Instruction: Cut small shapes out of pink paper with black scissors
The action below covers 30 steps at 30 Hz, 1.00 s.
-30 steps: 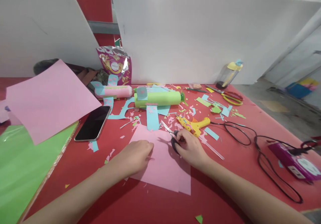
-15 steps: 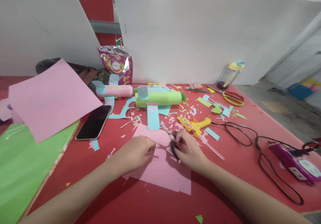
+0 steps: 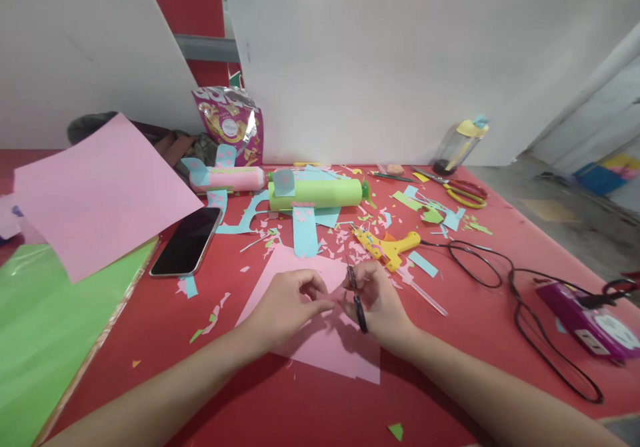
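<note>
Above pink paper sheets (image 3: 320, 357), both my hands have come close together. My left hand (image 3: 287, 303) is closed in a pinch on a small piece of pink paper (image 3: 332, 295), whose outline is hard to make out against the sheets. My right hand (image 3: 387, 307) is wrapped round black-handled scissors (image 3: 359, 310), their blades pointing up and away from me; its fingertips reach the same small piece. Just beyond the hands lies a light-green paper-covered bottle (image 3: 325, 195) with a blue paper strip (image 3: 305, 232) hanging from it.
A yellow glue gun (image 3: 393, 247) lies right of centre, its cord running to a purple power strip (image 3: 585, 320). At left are a phone (image 3: 187, 243), a large pink sheet (image 3: 105, 200) and green paper (image 3: 55, 327). Behind stand a pink paper-covered bottle (image 3: 233, 178) and a snack bag (image 3: 233, 123).
My left hand has moved right, toward the scissors. My right hand has turned the scissors from pointing up-left to nearly upright, and both hands now meet at the small pink piece.
</note>
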{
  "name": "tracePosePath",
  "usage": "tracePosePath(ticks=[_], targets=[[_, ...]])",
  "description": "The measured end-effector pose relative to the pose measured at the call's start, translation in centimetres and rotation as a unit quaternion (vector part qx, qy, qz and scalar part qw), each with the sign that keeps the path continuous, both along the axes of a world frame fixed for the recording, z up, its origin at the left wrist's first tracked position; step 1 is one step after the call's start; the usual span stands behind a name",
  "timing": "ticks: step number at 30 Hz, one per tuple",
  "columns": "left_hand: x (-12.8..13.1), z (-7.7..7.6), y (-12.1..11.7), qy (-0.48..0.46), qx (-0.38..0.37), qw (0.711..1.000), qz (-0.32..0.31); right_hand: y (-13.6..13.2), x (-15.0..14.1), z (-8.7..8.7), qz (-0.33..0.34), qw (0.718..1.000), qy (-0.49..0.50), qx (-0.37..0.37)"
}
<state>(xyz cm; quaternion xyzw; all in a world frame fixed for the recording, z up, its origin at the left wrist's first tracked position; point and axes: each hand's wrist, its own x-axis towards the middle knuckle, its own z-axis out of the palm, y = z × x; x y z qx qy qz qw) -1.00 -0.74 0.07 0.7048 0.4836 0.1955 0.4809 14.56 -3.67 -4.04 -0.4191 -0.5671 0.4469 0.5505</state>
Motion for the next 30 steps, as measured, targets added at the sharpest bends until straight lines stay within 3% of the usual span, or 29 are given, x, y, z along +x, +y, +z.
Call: tracePosePath(ticks=[8,16,22,30], targets=[[-0.1,0.4,0.4,0.004,0.015,0.999,-0.047,0.3,0.3,0.7,0.010,1.000,-0.001,-0.005],[-1.8,1.5,2.1,-0.022,0.022,0.996,0.084,0.7,1.2,1.9,-0.018,0.992,0.081,-0.097],[-2.5,1.2,2.9,-0.105,0.000,0.982,0.157,0.4,0.9,1.6,0.075,0.974,0.148,-0.153],[-2.3,1.2,2.5,-0.153,-0.020,0.973,0.171,-0.4,0.3,2.1,0.179,0.965,0.069,-0.181]])
